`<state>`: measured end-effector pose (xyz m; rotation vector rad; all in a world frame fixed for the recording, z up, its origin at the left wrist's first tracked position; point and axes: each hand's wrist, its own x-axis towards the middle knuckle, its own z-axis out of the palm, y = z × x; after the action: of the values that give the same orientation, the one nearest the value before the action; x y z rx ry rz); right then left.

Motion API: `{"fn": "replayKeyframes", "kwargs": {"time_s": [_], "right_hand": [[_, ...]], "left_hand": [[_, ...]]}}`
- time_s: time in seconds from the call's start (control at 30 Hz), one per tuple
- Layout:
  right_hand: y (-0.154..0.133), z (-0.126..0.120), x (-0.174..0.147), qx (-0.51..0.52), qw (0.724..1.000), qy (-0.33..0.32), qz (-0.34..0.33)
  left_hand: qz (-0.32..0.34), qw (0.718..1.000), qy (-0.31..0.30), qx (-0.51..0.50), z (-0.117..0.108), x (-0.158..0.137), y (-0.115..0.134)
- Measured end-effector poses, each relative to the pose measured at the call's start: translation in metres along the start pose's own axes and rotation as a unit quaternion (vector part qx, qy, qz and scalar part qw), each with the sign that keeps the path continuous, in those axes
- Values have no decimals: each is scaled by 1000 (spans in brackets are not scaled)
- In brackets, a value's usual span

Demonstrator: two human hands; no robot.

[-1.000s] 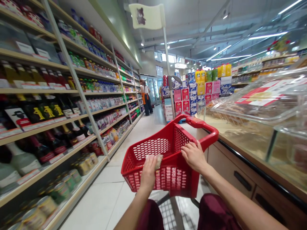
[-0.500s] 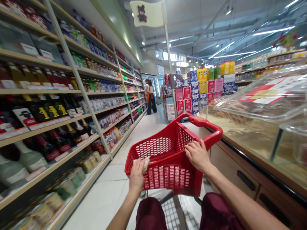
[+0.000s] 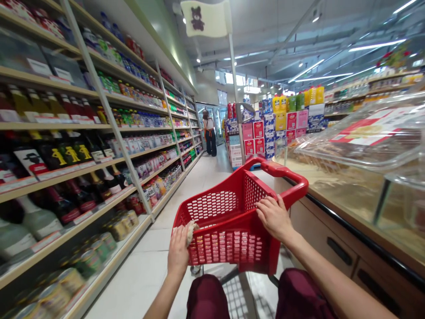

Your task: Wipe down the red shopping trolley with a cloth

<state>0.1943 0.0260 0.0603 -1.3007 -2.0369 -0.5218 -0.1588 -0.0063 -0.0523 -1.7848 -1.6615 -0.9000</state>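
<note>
A red plastic shopping cart (image 3: 229, 243) stands right in front of my knees, its perforated basket holding nothing that I can see. At the basket's left front corner, my left hand (image 3: 178, 250) is closed on a pale cloth (image 3: 191, 231) and presses it against the rim. My right hand (image 3: 274, 217) grips the near rim close to the cart's red handle (image 3: 300, 181), fingers curled over the edge. The undersides of both hands are hidden.
Shelves of bottles and cans (image 3: 133, 119) line the left side. To the right is a counter with clear plastic food boxes (image 3: 365, 141). Stacked drink cartons (image 3: 259, 137) and a pole with a bear flag (image 3: 206, 18) stand ahead. A person (image 3: 209, 130) is farther down the aisle.
My left hand has slid left along the rim with the cloth, to the basket's corner. My right hand has stayed put. The person down the aisle has turned and shifted slightly.
</note>
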Motion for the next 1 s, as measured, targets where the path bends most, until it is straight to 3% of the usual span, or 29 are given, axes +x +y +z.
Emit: {"fn": "replayKeyframes", "kwargs": {"time_s": [0.1, 0.2, 0.27, 0.33, 0.47, 0.53, 0.63, 0.77, 0.83, 0.9, 1.0], "right_hand": [[-3, 2, 0, -7, 1000, 13, -9], [0, 5, -1, -15, 1000, 15, -20], [5, 6, -1, -20, 999, 14, -27], [9, 6, -2, -21, 999, 17, -34], [10, 5, -4, -14, 999, 20, -32], [8, 4, -4, -14, 999, 19, -23], [5, 4, -5, -23, 999, 21, -18], [8, 4, -5, -36, 999, 17, -36], [12, 4, -5, -42, 998, 17, -40], [16, 4, -5, -46, 998, 17, -41], [20, 2, -6, -47, 998, 17, -37]], "left_hand": [[-3, 1000, -9, -13, 8, 14, 45], [91, 993, -42, -69, 15, 34, 109], [128, 987, -53, -84, 14, 39, 126], [141, 986, -49, -76, 9, 31, 110], [87, 996, -2, -33, -6, 0, 24], [43, 999, 5, -16, -11, -9, -3], [-2, 1000, 8, -5, -5, -2, 10], [19, 999, -3, -27, 17, 26, 82], [55, 997, -16, -50, 21, 33, 102], [96, 992, -34, -76, 18, 30, 96], [69, 993, -34, -84, 4, 17, 51]]}}
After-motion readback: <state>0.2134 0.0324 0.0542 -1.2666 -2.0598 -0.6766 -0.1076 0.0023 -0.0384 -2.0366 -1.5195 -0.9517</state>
